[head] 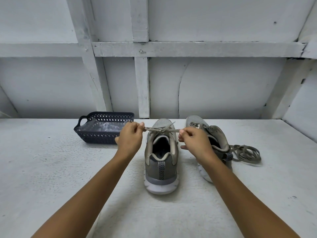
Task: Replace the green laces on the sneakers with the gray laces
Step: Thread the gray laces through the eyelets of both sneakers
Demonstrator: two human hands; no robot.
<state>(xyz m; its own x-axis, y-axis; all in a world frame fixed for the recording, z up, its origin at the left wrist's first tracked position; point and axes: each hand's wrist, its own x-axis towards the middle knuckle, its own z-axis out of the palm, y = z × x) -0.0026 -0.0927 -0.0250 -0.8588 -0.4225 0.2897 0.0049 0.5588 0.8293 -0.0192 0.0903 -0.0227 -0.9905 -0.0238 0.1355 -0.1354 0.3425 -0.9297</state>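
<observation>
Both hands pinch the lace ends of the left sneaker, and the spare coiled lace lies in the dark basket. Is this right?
Not quite: the head view shows the coiled lace on the table right of the unlaced sneaker, not in the basket.

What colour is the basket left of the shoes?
The basket is dark navy, lattice-walled; head view.

sneakers (161,162): grey-olive, white soles, chevron heel tab
basket (103,134): dark navy, diamond lattice
table (51,169): white

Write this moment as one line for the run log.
left hand pinches lace | right hand pinches lace | left sneaker laced | right sneaker unlaced | loose lace beside it
</observation>
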